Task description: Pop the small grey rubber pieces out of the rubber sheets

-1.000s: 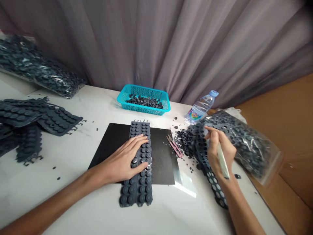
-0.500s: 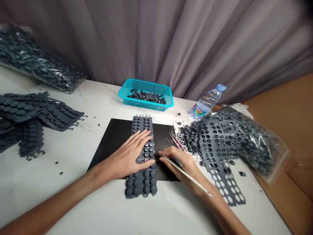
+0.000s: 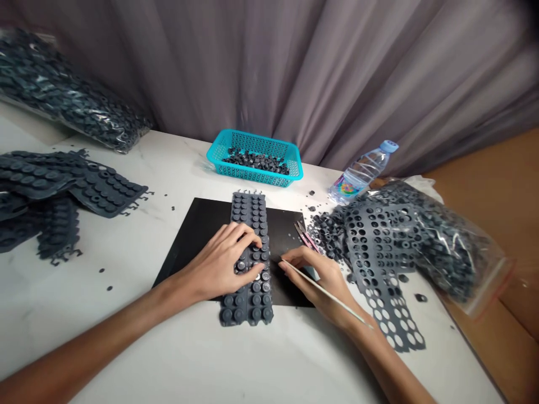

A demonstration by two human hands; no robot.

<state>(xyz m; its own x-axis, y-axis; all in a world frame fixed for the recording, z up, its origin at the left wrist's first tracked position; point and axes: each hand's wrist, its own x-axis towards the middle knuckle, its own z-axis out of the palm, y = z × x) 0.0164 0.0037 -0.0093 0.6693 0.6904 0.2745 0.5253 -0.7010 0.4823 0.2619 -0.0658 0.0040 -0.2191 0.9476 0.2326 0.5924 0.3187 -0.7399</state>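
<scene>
A dark grey moulded rubber strip (image 3: pixel 246 303), covered in rows of round studs, lies lengthwise on a black mat (image 3: pixel 185 235). My left hand (image 3: pixel 229 255) rests across the strip's middle, its thumb and index finger bent and apart, touching the studs. Just right of the strip, my right hand (image 3: pixel 314 275) pinches a thin white stick-like tool (image 3: pixel 328 294) like a pen. The tool's dark tip points toward the strip's edge; whether it touches cannot be made out. Pink-handled tweezers or snips (image 3: pixel 306 237) lie beyond my right hand.
A turquoise basket (image 3: pixel 255 177) of small dark parts stands at the back. On the right are a water bottle (image 3: pixel 362 173), a punched-out sheet (image 3: pixel 381 292), loose parts and a filled plastic bag (image 3: pixel 458 264). More studded strips (image 3: pixel 101 188) and another bag (image 3: pixel 76 101) lie left.
My left hand's fingers have curled in from lying flatter, with the index fingertip now lower on the strip. My right hand still holds the tool beside the strip. The view has shifted slightly.
</scene>
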